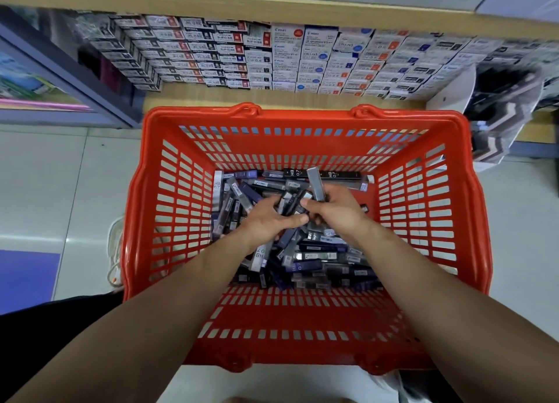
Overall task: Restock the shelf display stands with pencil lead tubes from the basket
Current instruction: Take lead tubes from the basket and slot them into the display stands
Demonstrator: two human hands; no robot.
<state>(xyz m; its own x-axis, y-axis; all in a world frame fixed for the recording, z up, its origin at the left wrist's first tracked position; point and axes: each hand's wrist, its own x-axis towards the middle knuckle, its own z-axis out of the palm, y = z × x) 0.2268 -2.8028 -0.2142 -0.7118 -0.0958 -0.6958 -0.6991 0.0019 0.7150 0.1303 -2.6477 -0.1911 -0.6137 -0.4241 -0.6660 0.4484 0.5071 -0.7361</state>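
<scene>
From the head camera, both arms are reaching down into a red plastic basket [302, 118], its walls slotted like a grid and its rim smooth with two moulded handle loops at the far edge. A loose heap of tubes [317, 257] is lying across its bottom: slim, flat, rectangular cases in black, navy and clear grey, some reading HB 0.7, the smaller labels too blurred to read. The left hand [269, 218] is curling its fingers round a bundle [290, 204] of dark tubes, thumb pressing in from below. The right hand [335, 209] is meeting it over the middle of the heap, fingers folded, pinching a grey tube [316, 183] that is sticking up past the knuckles. The fingertips are hiding behind the knuckles and cases, so how many tubes each hand is holding cannot be told. Beyond the basket, a pale wood-grain shelf [272, 95] is carrying tight stacked rows of small white boxes [272, 57], print unreadable. A white stand at the right is showing only partly, its dark contents smeared. The basket is sitting on a glossy tiled floor [45, 175], a white cable [113, 251] trailing beside it.
</scene>
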